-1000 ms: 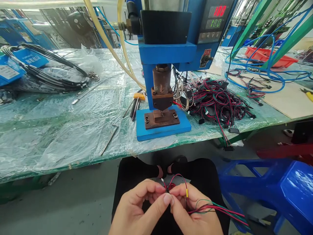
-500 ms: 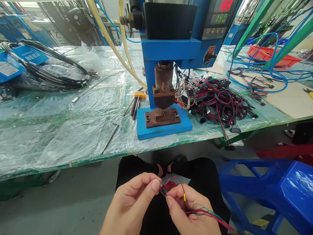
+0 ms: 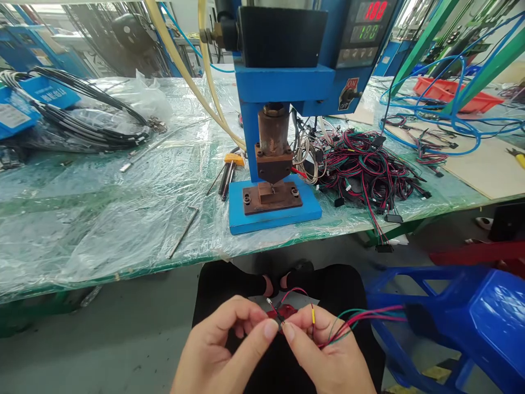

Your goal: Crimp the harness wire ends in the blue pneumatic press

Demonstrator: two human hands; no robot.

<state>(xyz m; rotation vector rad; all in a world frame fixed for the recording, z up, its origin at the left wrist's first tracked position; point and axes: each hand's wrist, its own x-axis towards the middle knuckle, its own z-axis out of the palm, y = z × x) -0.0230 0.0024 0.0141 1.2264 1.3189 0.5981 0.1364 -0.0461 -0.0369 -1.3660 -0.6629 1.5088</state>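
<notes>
The hands point(image 3: 233, 339) pinch red wires point(image 3: 369, 316), seemingly near a terminal point(image 3: 269, 301).

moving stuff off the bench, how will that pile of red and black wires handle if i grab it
The pile of red, black and green wires will probably feel light and floppy, since the thin leads sag in loose curves. It looks tangled, so lifting one lead may drag others along. The black connector dangling lowest would likely swing and could snag.
</notes>
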